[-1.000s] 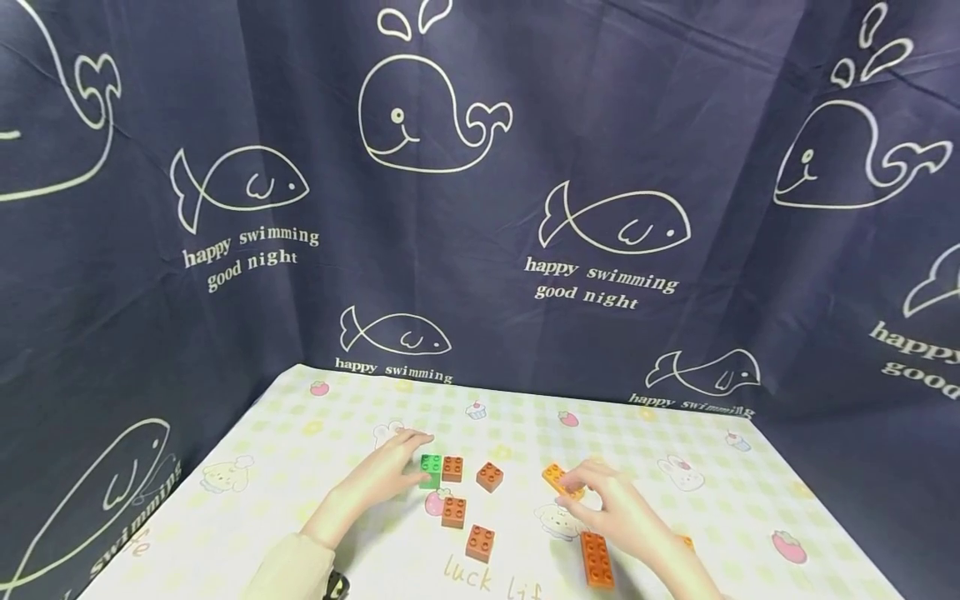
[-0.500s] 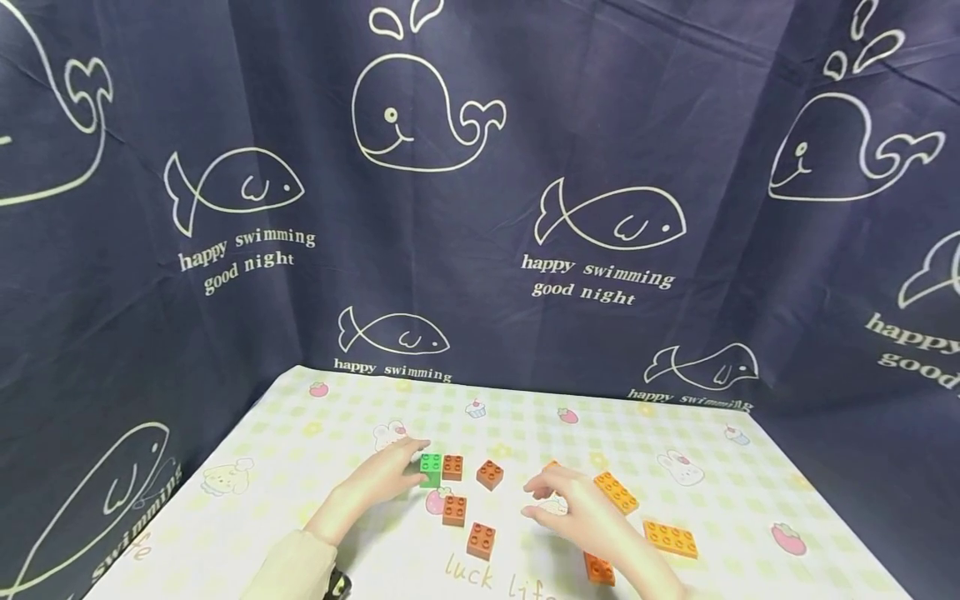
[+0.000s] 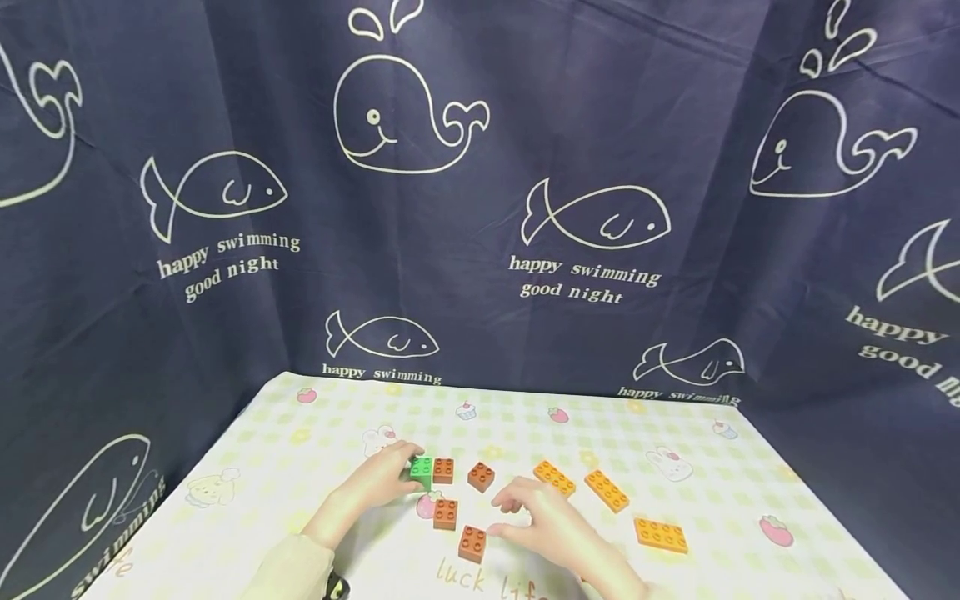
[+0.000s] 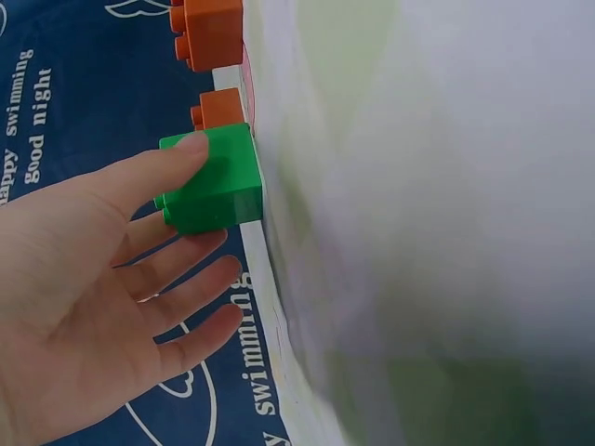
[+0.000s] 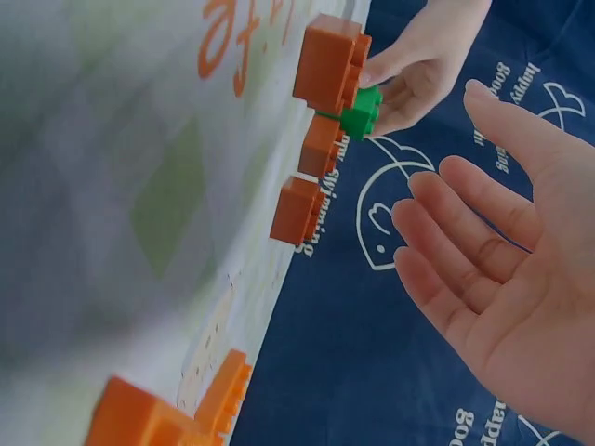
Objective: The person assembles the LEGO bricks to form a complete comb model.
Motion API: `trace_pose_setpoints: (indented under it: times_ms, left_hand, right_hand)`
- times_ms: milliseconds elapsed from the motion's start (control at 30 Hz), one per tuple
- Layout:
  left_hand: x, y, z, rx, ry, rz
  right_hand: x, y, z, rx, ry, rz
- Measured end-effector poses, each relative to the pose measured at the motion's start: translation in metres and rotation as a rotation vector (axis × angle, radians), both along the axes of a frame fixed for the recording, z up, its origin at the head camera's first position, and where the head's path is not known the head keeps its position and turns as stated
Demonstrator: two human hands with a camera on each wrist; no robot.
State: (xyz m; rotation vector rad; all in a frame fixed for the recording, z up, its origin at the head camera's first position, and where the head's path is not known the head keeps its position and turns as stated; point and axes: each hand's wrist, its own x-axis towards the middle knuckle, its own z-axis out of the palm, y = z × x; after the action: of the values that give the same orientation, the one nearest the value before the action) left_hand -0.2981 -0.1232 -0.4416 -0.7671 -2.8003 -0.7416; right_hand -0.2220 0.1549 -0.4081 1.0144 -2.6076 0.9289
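Note:
My left hand (image 3: 375, 477) holds a green toy building brick (image 3: 421, 472) on the tablecloth. In the left wrist view the thumb lies on one side of that green brick (image 4: 223, 181), the index finger reaches behind it and the other fingers spread below. Right beside it sits a reddish-brown brick (image 3: 443, 471). Three like it stand nearby: a turned brick (image 3: 481, 477), a middle brick (image 3: 445, 515) and a front brick (image 3: 472, 545). My right hand (image 3: 551, 523) hovers with nothing in it, thumb and fingers apart, its thumb tip close to the front brick.
Three long yellow-orange bricks lie to the right: a rear brick (image 3: 553, 477), a slanted brick (image 3: 607, 491) and a nearer brick (image 3: 661, 535). The right forearm covers most of another orange brick. A dark blue curtain (image 3: 480, 250) with whale drawings encloses the table (image 3: 337, 433).
My right hand has let go of a yellow-orange brick and moved left toward the brown bricks. My left hand stays at the green brick. The head view has turned slightly right.

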Motion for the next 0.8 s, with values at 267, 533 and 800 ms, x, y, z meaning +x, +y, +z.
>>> trace_pose_setpoints:
  times_ms: [267,533,800]
  left_hand:
    - [-0.001,-0.004,0.0,0.033,-0.058,-0.012]
    - [-0.001,-0.005,-0.001,0.109,-0.142,-0.045]
    - [-0.002,-0.003,-0.002,0.128,-0.171,-0.025]
  right_hand:
    - [-0.001,-0.01,-0.003,0.038,-0.032,-0.003]
    - [-0.004,-0.017,-0.005,0.075,-0.149,-0.002]
    - [-0.005,-0.024,-0.008,0.12,-0.226,-0.024]
